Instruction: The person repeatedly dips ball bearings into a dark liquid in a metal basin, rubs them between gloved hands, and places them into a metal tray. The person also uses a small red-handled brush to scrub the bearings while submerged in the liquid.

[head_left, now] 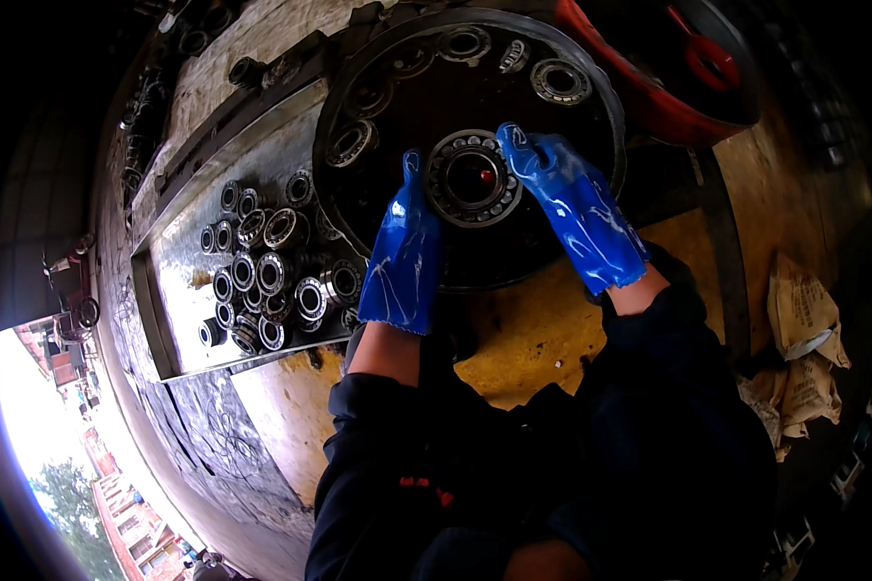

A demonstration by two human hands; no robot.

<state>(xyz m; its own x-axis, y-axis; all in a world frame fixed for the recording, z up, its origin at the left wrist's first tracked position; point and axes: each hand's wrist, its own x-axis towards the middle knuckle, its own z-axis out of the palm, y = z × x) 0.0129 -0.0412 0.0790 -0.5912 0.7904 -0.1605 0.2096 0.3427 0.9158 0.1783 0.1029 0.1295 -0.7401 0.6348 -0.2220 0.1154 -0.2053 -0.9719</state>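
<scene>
A large roller bearing (473, 215), with its ring of rollers showing, is between my two blue-gloved hands over a wide round dark tub (614, 116). My left hand (404, 254) grips its left edge, thumb pointing up and the other fingers hidden beneath. On the opposite edge, my right hand (574, 205) closes with its thumb on the rim and its fingertips out of sight. Several other bearings sit around the tub's inner side, among them one at the upper right (561, 81) and one at the left (353, 143). Dark shadow hides the tub's bottom.
Left of the tub, a shallow metal tray (179, 290) carries several smaller bearings (272, 273) in a heap. A red round container (639, 92) stands at the upper right with a red ring-shaped tool (711, 62) in it. Torn brown paper sacks (806, 315) lie to the right.
</scene>
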